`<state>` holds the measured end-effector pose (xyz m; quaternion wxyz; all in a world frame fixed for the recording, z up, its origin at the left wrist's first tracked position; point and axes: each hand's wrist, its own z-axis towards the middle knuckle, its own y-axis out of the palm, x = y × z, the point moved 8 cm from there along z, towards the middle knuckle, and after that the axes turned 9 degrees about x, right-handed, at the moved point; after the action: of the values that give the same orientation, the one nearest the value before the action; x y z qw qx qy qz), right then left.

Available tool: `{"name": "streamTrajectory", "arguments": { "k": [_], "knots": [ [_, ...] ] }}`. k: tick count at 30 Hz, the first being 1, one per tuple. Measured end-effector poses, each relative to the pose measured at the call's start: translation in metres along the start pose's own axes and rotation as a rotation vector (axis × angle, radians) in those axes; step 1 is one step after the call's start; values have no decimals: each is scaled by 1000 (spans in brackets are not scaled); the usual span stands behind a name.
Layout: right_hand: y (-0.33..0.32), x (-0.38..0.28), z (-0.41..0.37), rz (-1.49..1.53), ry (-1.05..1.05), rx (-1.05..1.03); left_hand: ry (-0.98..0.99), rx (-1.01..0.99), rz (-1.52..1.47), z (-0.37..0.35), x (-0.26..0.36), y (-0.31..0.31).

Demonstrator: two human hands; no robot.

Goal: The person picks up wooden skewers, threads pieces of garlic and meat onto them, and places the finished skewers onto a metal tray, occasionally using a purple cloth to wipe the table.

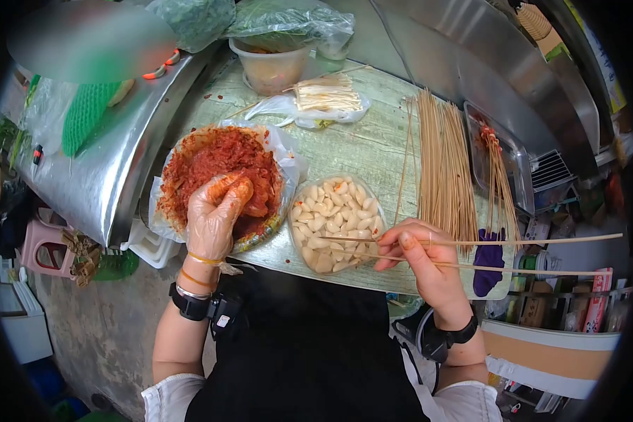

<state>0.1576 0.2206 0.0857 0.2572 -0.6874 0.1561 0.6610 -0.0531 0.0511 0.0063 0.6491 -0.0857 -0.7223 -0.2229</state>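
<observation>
My left hand [213, 214], in a clear plastic glove stained red, reaches into a bowl of red-seasoned meat [218, 155] lined with a plastic bag. Its thumb and fingers are closed on what looks like a lump of that meat; the fingertips are partly hidden. My bare right hand [425, 260] grips two bamboo skewers [541, 241], held roughly level and pointing left. Their left ends extend over a clear tub of peeled garlic cloves [336, 218], which stands between my hands.
Many loose bamboo skewers [444, 169] lie at the table's right. Beyond them, a metal tray [517, 165] has skewers with red food on their ends. White enoki mushrooms [327, 93] rest on a plastic bag near a plastic tub [271, 70]. A purple cloth [488, 264] lies at the right edge.
</observation>
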Motion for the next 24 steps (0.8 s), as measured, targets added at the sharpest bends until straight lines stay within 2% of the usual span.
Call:
{"name": "streamTrajectory", "arguments": {
  "k": [6,11,15,16,17,24],
  "knots": [
    [-9,6,-1,64,29,34,-13,-32,-10,0,-3,-1],
    [-34,7,3,229,58,166,-67,-55,-62,-1,-6,2],
    [-20,-4,21,294,-15,126,-150,-161,-96,-12,11,13],
    [-13,-11,25,297,-34,93,-94,-223,-62,-13,16,16],
    [-7,-18,28,307,-39,88,-135,-313,-40,-17,18,20],
    [29,-41,44,213,-108,-76,-91,-333,41,-32,27,26]
  ]
}}
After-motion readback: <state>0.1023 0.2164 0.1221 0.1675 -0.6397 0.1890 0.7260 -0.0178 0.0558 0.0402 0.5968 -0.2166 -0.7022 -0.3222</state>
